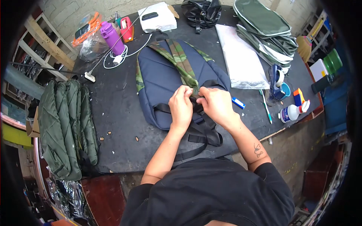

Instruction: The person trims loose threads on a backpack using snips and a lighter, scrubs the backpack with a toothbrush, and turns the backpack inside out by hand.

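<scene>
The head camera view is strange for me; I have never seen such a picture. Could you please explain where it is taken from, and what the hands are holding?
There is no machine here: a person works with two bare hands. The camera sits on their head, looking forward and down, so their own arms reach in from below.

On the black table lies a dark blue backpack. Around it are a purple bottle, a white packet, a spray bottle and, at the left edge, folded green fabric.

The left hand and right hand are closed at the lower end of a camouflage strap; the fingers hide exactly which piece each pinches.
</scene>
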A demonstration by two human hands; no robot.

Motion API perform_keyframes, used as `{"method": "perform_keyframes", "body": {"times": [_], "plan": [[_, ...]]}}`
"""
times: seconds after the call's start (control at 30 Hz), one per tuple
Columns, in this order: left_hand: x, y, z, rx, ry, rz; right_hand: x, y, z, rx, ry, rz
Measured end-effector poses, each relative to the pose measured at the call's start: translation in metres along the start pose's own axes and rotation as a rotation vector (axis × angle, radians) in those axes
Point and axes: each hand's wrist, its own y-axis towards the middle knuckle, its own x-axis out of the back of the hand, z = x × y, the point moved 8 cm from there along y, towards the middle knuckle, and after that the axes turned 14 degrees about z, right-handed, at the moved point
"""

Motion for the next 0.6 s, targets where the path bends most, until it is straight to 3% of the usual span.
{"method": "perform_keyframes", "body": {"times": [0.17, 0.27, 0.3, 0.33, 0.4, 0.43, 0.6], "plan": [[0.003, -0.001, 0.001, -0.035, -0.061, -0.036, -0.013, -0.002, -0.013, 0.014, 0.055, -0.063], [-0.001, 0.0, 0.004, 0.067, -0.237, 0.039, -0.044, 0.003, -0.053, -0.075, 0.89, -0.182], [-0.004, 0.0, 0.008, 0.118, -0.323, 0.079, -0.05, 0.003, -0.056, -0.079, 0.889, -0.185], [-0.005, 0.001, 0.013, 0.118, -0.324, 0.085, -0.061, 0.003, -0.061, -0.088, 1.083, -0.181], [-0.012, 0.003, 0.043, 0.156, -0.729, 0.094, -0.079, 0.001, -0.067, -0.108, 1.472, -0.172], [-0.013, 0.001, 0.051, 0.18, -0.932, 0.097, -0.081, -0.001, -0.069, -0.118, 1.475, -0.176], [-0.009, -0.009, 0.058, 0.202, -1.198, 0.144, -0.096, -0.002, -0.068, -0.148, 1.727, -0.053]]}}
